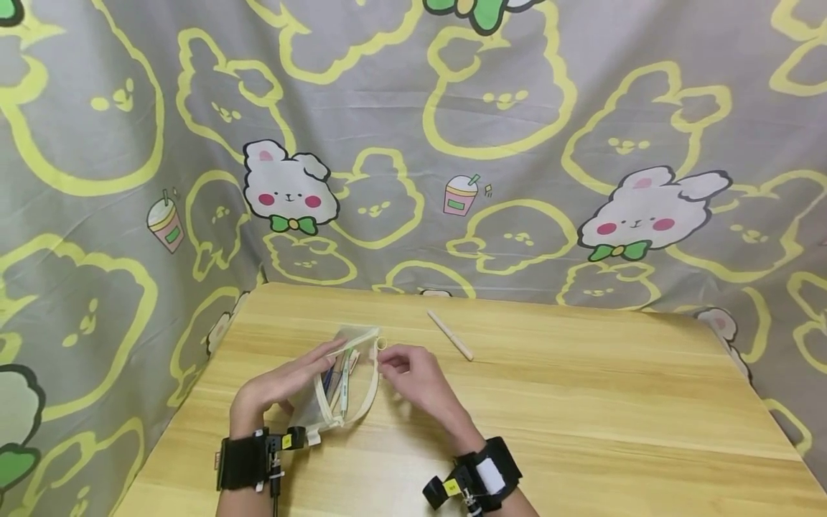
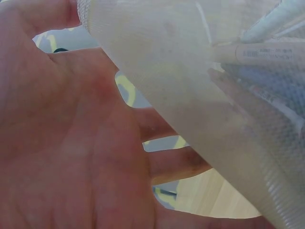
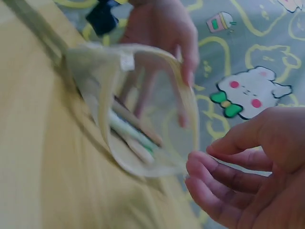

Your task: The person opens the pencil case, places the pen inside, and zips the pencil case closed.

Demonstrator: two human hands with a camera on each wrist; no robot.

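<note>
A see-through zippered pencil pouch [image 1: 371, 398] with a cream rim stands tilted on the table, its mouth spread wide. Several pens [image 1: 344, 388] lie inside, blurred through the mesh wall in the left wrist view. My left hand [image 1: 291, 380] holds the pouch from its left side; in the left wrist view the palm [image 2: 86, 138] faces the pouch and some fingers pass behind its wall. With thumb and fingertips together, my right hand [image 1: 416, 377] pinches the far right end of the rim, close to a small ring [image 1: 382, 344].
A pale, slim pen [image 1: 450, 335] lies on the wooden table [image 1: 581, 402], beyond my right hand. Patterned grey cloth [image 1: 388, 108] hangs along the table's back and left sides. Each wrist wears a black strap with a camera [image 1: 245, 463].
</note>
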